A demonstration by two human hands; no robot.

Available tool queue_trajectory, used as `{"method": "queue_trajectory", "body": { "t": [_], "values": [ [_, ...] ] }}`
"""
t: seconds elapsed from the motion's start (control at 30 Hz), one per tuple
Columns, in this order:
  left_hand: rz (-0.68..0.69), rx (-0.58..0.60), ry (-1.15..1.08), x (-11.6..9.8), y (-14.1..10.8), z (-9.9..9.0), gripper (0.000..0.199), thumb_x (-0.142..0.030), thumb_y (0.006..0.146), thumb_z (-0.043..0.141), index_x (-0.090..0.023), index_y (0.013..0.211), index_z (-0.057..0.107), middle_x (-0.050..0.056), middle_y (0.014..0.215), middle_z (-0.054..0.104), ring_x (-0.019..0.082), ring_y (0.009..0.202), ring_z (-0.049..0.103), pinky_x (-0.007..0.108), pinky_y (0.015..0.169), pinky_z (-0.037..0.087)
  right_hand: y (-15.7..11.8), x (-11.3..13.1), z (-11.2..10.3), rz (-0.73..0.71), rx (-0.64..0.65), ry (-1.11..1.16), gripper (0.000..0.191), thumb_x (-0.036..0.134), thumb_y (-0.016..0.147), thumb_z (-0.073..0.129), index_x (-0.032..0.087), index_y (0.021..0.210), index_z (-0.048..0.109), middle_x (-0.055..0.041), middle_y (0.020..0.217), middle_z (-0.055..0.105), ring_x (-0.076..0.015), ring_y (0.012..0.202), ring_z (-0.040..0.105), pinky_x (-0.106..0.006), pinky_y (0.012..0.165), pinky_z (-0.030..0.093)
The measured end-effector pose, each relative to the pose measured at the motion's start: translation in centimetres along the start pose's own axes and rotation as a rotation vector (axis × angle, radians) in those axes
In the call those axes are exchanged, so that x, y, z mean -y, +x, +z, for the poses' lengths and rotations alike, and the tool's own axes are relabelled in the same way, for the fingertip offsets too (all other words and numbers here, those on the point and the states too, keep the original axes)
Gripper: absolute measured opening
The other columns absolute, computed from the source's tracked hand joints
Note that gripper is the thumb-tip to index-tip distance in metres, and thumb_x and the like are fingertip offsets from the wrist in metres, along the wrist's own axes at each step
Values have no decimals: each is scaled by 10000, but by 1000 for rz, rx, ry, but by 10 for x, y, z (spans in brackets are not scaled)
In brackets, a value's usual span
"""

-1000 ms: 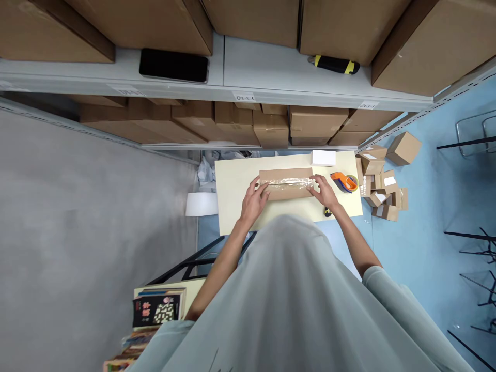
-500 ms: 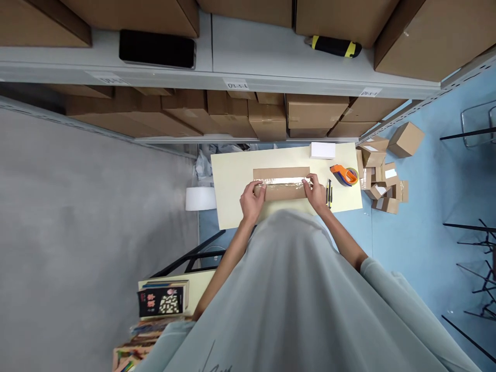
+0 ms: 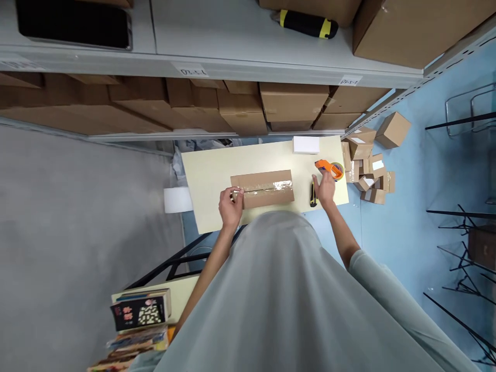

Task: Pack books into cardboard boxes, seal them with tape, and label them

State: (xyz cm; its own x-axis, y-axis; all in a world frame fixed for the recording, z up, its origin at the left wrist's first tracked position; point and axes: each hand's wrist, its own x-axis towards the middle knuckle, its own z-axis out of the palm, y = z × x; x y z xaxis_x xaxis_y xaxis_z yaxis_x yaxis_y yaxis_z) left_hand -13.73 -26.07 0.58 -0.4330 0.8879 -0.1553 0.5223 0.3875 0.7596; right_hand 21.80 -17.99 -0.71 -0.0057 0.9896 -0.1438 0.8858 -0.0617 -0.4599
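A flat brown cardboard box point(image 3: 267, 199) lies on the pale table point(image 3: 209, 170), with a strip of clear, shiny tape running along the middle of its top. My left hand point(image 3: 230, 206) grips the box's left end, its thumb and fingers pinched over the tape there. To the right, my right hand point(image 3: 325, 190) is at an orange tape dispenser point(image 3: 323, 165) with a roll of tape, its fingertips overlapping the near side. The thumb stands apart from the fingers, over a black and yellow utility knife point(image 3: 313, 196).
A white box point(image 3: 306, 145) stands at the table's back edge. Above it, a grey shelf point(image 3: 217, 36) carries cartons, a black phone point(image 3: 73, 23) and a black-yellow tool point(image 3: 308, 24). Small cartons point(image 3: 360, 150) are piled right of the table. Books point(image 3: 141, 310) lie at lower left.
My right hand has left the box's right end and moved right to the tape dispenser. My left hand stays at the left end; the box is slightly tilted now. The view has shifted.
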Motion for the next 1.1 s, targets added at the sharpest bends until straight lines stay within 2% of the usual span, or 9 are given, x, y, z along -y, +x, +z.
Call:
{"method": "queue_trajectory", "body": {
  "t": [0.07, 0.13, 0.23, 0.43, 0.57, 0.73, 0.9, 1.0, 1.1],
  "values": [
    [-11, -17, -2, -1, -2, 2, 208, -445, 1039, 645, -246, 1073, 695, 99, 1154, 749, 273, 1123, 696, 410, 1013, 573, 14, -37, -10, 115, -61, -101, 558, 541, 1121, 456, 91, 1408, 618, -295, 1409, 687, -408, 1386, 624, -578, 1198, 482],
    [-20, -31, -5, -2, -3, 4, 194, -433, 1040, 643, -247, 1070, 689, 98, 1155, 746, 274, 1135, 694, 414, 1032, 568, 25, -66, -13, 192, -25, -175, 549, 493, 1088, 519, 54, 1403, 617, -321, 1415, 674, -431, 1380, 614, -609, 1196, 462],
    [-28, -49, -27, -3, -5, 7, 195, -432, 1040, 644, -244, 1074, 686, 96, 1149, 744, 267, 1130, 693, 395, 1000, 572, 38, -88, -5, 211, 48, -220, 526, 441, 1058, 568, 24, 1372, 631, -332, 1403, 679, -424, 1360, 608, -599, 1231, 407],
    [-56, -82, -89, 0, -9, 14, 184, -415, 1024, 670, -244, 1084, 700, 100, 1187, 739, 253, 1117, 696, 354, 921, 558, 52, -87, 16, 277, 47, -272, 496, 396, 1057, 551, -4, 1342, 618, -329, 1275, 696, -391, 1242, 612, -551, 1196, 394],
    [-55, -104, -142, 3, -10, 16, 164, -402, 1023, 681, -247, 1069, 708, 99, 1178, 736, 256, 1150, 697, 368, 981, 544, 53, -76, -2, 245, 45, -239, 479, 448, 1065, 530, 30, 1265, 652, -273, 1101, 730, -366, 1063, 662, -546, 1114, 466],
    [-65, -89, -188, 6, -9, 16, 142, -379, 1025, 683, -247, 1073, 706, 101, 1196, 726, 253, 1184, 689, 373, 1019, 542, 40, -32, -55, 126, 31, 19, 619, 758, 992, 574, 161, 1097, 700, -144, 916, 723, -318, 849, 668, -457, 848, 561],
    [-38, -57, -211, 6, -7, 11, 129, -364, 1025, 686, -247, 1076, 704, 103, 1199, 713, 255, 1193, 679, 376, 1012, 547, 23, 58, -89, 19, 353, 523, 753, 916, 766, 758, 185, 938, 699, -39, 827, 675, -222, 786, 604, -333, 721, 518],
    [-24, -29, -225, 6, -6, 7, 145, -382, 1020, 701, -247, 1073, 710, 109, 1193, 712, 256, 1160, 683, 366, 946, 555, 17, 110, -88, -30, 532, 614, 747, 916, 770, 760, 183, 884, 675, -18, 781, 626, -189, 741, 564, -304, 680, 473],
    [-15, -14, -254, 7, -6, 5, 186, -420, 1015, 704, -244, 1071, 716, 111, 1179, 713, 255, 1143, 686, 354, 887, 555, 18, 142, -80, -142, 772, 597, 714, 862, 740, 822, 178, 889, 678, -2, 787, 605, -167, 726, 536, -282, 655, 427]
  ]
}}
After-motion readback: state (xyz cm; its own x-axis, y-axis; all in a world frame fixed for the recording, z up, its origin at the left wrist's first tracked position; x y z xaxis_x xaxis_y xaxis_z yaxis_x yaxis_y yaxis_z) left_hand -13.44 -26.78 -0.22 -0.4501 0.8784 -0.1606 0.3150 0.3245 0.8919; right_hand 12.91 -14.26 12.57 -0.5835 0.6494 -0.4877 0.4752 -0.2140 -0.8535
